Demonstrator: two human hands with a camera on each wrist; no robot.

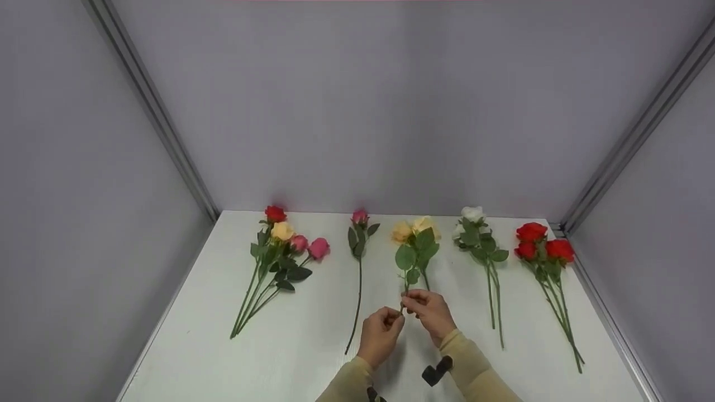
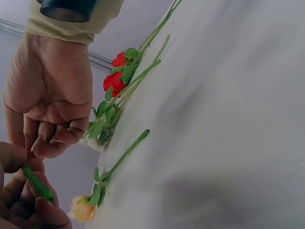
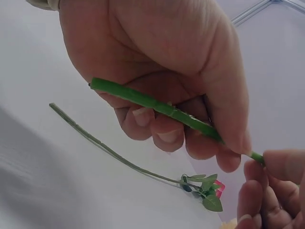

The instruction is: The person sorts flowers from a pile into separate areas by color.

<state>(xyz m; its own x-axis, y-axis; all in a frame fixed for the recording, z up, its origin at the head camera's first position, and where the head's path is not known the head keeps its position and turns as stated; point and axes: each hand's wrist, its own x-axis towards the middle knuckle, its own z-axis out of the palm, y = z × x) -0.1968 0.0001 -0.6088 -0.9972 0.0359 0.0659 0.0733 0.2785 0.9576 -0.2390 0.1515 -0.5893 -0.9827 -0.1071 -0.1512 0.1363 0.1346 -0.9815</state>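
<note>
Tan sleeves (image 1: 475,365) lead to my left hand (image 1: 380,338) and right hand (image 1: 431,314), both pinching one yellow rose (image 1: 405,257) by its stem, bloom toward twelve o'clock, where the table (image 1: 223,368) ends. Pink rose (image 1: 360,245) lies at eleven, white roses (image 1: 472,235) at two; open room at eight.

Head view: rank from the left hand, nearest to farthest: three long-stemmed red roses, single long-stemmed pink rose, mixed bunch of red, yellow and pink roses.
From the left hand:
1. Single long-stemmed pink rose: just to the hand's left, stem end closest.
2. Mixed bunch of red, yellow and pink roses: farther left.
3. Three long-stemmed red roses: far right.
</note>
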